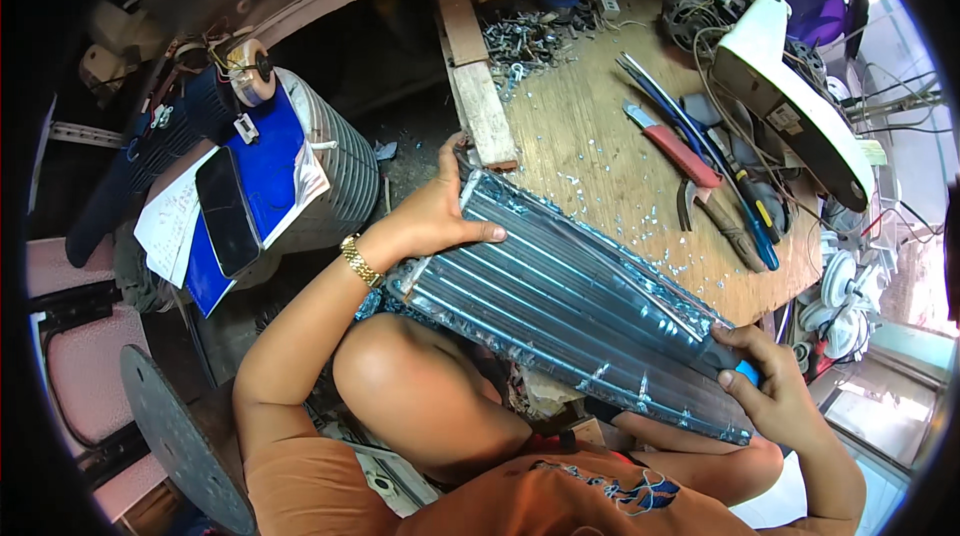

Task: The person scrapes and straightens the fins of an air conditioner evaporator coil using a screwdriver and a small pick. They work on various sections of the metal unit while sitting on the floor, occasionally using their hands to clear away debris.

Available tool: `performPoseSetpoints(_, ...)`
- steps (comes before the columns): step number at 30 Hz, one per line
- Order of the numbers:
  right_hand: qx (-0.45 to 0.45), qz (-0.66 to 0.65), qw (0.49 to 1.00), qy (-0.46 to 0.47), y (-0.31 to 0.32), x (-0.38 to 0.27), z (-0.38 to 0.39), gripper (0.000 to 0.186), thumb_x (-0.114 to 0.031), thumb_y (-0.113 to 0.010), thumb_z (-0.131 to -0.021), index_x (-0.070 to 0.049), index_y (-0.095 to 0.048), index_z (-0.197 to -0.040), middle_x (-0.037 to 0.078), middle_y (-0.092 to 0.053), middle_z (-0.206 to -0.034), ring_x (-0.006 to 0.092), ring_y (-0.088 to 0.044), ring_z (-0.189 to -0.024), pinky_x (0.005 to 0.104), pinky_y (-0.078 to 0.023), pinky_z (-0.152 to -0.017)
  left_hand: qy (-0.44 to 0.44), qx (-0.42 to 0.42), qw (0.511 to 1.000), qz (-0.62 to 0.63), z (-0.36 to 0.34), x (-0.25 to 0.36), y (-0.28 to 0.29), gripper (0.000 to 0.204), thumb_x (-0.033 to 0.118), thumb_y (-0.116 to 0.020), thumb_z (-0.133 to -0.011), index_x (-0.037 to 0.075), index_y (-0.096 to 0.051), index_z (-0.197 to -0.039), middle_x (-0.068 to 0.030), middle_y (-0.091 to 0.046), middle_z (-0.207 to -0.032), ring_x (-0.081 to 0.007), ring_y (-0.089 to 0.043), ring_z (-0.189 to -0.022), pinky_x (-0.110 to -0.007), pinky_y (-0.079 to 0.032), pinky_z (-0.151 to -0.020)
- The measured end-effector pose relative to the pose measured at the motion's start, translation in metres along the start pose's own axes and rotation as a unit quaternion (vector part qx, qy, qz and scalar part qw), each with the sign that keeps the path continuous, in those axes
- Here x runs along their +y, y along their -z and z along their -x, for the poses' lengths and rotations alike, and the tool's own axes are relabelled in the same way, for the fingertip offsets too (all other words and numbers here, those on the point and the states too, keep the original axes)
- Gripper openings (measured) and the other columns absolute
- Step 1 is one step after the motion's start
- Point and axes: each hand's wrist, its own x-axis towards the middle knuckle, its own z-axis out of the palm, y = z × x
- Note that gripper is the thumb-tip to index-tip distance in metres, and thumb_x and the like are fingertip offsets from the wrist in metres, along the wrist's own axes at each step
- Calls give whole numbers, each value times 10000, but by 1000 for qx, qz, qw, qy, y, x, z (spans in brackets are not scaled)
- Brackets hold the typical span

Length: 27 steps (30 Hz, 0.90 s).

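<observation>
Over the lap, alongside the near edge of the worktop (590, 116), the ribbed metal panel (560, 301) is held. Its left end is grasped by the left hand (430, 211), thumb laid on top. A long-shafted tool (716, 356) is gripped by its handle in the curled fingers of the right hand (785, 376). Loose screws (520, 41) are bordered by wooden strips (462, 26) at the worktop's far left corner.
</observation>
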Motion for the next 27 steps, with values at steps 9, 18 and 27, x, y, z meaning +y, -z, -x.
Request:
performPoseSetpoints(9,-66,90,991,-74,9,-11,-15,354,-24,-722,-926,12,-639,-1268,215,-759,-1170,352,-760,-922,369,-557,-776,28,1,1000,-4,9,4,-5,1422,386,-948,-767,30,142,-1607,-339,-507,-1510,-440,-513,-1427,-411,-371,-1213)
performPoseSetpoints(18,-46,38,996,-61,-17,-3,-14,360,-14,-714,-935,21,-626,-1282,226,-747,-1219,373,-765,-936,377,-571,-814,30,-6,1000,-2,4,-6,-4,1410,452,-925,-780,30,135,-1609,-345,-563,-1438,-454,-618,-1307,-413,-452,-1150)
performPoseSetpoints(27,-6,60,998,9,-7,9,1,357,-24,-734,-915,26,-644,-1257,223,-744,-1227,364,-762,-1013,378,-571,-847,-5,6,1000,19,0,-7,-1,1424,419,-950,-769,34,129,-1615,-333,-453,-1553,-415,-480,-1455,-409,-349,-1223)
